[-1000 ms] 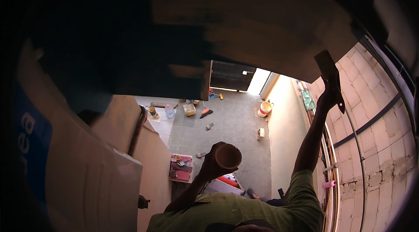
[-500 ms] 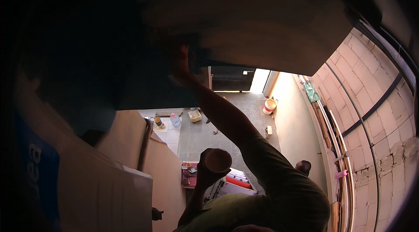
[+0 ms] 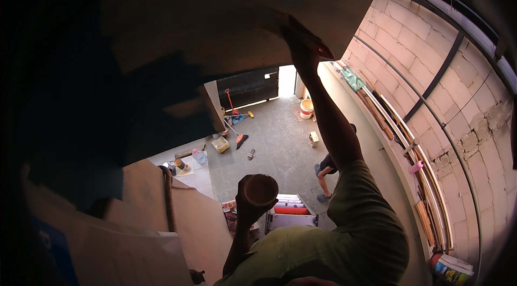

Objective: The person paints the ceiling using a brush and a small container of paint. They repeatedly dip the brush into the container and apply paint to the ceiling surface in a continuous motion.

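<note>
At the panel (image 3: 215,27), the right hand (image 3: 302,46) grasps a tool (image 3: 325,52), apparently coating; below it, the left hand (image 3: 247,206) grips a cup (image 3: 261,190). Next stroke requires even pressure.

Left of the bucket (image 3: 306,109) are a broom (image 3: 242,139), a slipper (image 3: 251,153) and, farther off, a clear jug (image 3: 200,157). A box (image 3: 314,139) sits on its near side; right of it run poles (image 3: 402,134) (a pink spool (image 3: 415,167) beside them).

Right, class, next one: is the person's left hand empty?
No, the left hand grips a round brown cup whose open top faces the camera.
</note>
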`<action>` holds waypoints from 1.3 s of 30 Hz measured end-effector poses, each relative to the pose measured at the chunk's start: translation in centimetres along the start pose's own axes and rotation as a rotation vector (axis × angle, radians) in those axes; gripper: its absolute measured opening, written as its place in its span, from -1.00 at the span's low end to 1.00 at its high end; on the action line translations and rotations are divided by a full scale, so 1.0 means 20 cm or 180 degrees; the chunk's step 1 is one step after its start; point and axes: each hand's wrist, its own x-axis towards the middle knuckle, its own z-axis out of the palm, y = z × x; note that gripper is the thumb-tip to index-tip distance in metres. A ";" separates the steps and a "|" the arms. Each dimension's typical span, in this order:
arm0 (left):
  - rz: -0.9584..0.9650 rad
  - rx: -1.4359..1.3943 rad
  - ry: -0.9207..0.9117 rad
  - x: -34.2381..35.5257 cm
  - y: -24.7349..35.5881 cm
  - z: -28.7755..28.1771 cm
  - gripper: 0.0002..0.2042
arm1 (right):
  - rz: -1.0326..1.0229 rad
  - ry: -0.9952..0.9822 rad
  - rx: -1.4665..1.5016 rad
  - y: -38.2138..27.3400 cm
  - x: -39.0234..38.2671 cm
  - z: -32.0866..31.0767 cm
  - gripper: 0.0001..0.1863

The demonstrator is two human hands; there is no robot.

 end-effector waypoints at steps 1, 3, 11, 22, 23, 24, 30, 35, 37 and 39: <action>-0.0037 -0.0041 -0.0051 0.01 0.01 0.01 -0.12 | 0.0183 0.0052 -0.0242 -0.02 0.02 -0.17 -0.59; -0.0001 -0.0021 -0.0159 0.01 0.03 0.05 -0.12 | 0.0339 0.0164 -0.1193 0.05 0.00 -0.59 -0.63; 0.0222 -0.0022 -0.0280 -0.03 -0.05 0.20 -0.11 | 0.1731 0.1972 0.1310 -0.09 -1.52 -1.62 -0.52; 0.0018 -0.0300 -0.0955 -0.14 -0.13 0.33 -0.06 | 0.2724 0.4499 0.1854 -0.58 -3.02 -1.71 -0.87; 0.0048 -0.0338 -0.1068 -0.13 -0.13 0.34 -0.06 | 0.2635 0.4297 0.1944 -0.52 -2.96 -1.72 -0.85; 0.0044 -0.0378 -0.1118 -0.15 -0.13 0.33 -0.06 | 0.2609 0.4050 0.2031 -0.45 -2.87 -1.73 -0.83; 0.0357 -0.0329 -0.1088 -0.20 -0.07 0.30 -0.10 | 0.2620 0.2781 0.2524 -0.27 -2.04 -1.45 -0.63; 0.0296 -0.0207 -0.0780 -0.19 -0.08 0.24 -0.08 | 0.2644 0.1404 0.2354 -0.40 -1.58 -1.03 -0.57; 0.0229 -0.0187 -0.0698 -0.16 -0.04 0.22 -0.08 | 0.3035 0.1442 0.2483 -0.43 -1.60 -0.96 -0.55; 0.0168 -0.0084 -0.0483 -0.17 0.00 0.20 -0.07 | 0.3022 0.0929 0.2508 -0.53 -1.58 -0.83 -0.55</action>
